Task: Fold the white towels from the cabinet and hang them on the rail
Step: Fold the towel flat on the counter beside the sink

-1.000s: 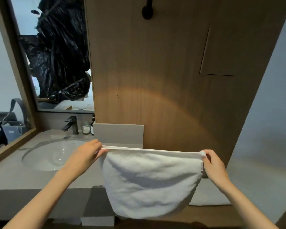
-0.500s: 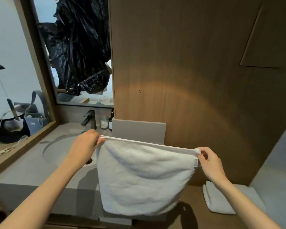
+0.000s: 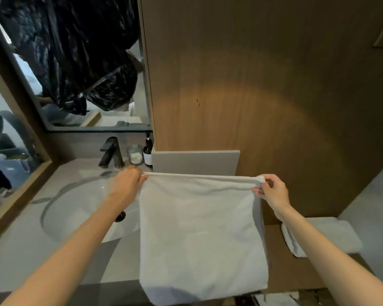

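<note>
A white towel (image 3: pixel 201 235) hangs flat and doubled in front of me, its top edge stretched level. My left hand (image 3: pixel 128 184) pinches the top left corner. At the top right corner, my right hand (image 3: pixel 272 191) pinches the towel's edge between thumb and fingers. The towel's lower edge reaches down past the counter front. A second white towel (image 3: pixel 332 236) lies folded on the wooden shelf (image 3: pixel 276 274) at the lower right, partly behind my right forearm. No rail is in view.
A grey counter (image 3: pixel 20 257) with a round sink (image 3: pixel 75 208) and a black tap (image 3: pixel 111 152) is on the left. A glass jar (image 3: pixel 135 154) and dark bottle (image 3: pixel 148 151) stand by the tap. A wood panel wall (image 3: pixel 263 85) rises behind; a mirror (image 3: pixel 80 62) reflects black plastic.
The towel now hangs longer and flatter than before, and both hands hold its top edge a little lower. The view has tilted down and moved closer to the counter.
</note>
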Available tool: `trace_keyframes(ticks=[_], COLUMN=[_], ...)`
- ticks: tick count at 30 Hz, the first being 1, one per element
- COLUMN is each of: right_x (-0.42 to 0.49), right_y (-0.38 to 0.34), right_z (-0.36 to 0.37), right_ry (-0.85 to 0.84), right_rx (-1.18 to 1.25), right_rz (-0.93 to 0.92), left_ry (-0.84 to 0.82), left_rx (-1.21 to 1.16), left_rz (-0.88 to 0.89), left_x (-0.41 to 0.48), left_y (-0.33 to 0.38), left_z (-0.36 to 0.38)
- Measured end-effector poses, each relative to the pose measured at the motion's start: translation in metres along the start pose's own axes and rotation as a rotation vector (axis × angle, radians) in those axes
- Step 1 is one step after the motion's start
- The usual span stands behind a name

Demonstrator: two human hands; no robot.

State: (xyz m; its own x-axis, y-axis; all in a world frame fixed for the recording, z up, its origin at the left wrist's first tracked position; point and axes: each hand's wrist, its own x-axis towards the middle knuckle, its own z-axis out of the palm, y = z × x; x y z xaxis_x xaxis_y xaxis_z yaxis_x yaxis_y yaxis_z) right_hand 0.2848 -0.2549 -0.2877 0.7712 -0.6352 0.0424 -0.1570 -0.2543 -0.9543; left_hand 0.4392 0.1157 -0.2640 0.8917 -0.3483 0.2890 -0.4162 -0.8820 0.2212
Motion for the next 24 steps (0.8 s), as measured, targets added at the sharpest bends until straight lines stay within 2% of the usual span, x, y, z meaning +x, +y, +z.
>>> trace_keyframes(ticks=[6,12,18,21,24], right_x=[0.027,0.067,0.126,0.146,0.151], right_y=[0.014,0.031,0.065,0.087,0.098], right_z=[0.029,0.056,0.086,0.097,0.108], right_ry=[0.035,0.026,-0.050,-0.087,-0.074], right_rx=[-0.034,-0.105,-0.314,-0.406,-0.501], right_rz=[0.073,0.079,0.146,0.239,0.272], left_ry=[-0.141,-0.203,-0.192,-0.324,-0.362], left_rx=[0.063,0.103,0.033,0.024,0.006], left_rz=[-0.015,-0.022,-0.055,-0.142,-0.180], left_x=[0.035,0.066,0.082,0.094,0.099], left_y=[-0.021,-0.036,-0.057,-0.058,-0.058], left_z=[0.044,0.082,0.125,0.142,0.160])
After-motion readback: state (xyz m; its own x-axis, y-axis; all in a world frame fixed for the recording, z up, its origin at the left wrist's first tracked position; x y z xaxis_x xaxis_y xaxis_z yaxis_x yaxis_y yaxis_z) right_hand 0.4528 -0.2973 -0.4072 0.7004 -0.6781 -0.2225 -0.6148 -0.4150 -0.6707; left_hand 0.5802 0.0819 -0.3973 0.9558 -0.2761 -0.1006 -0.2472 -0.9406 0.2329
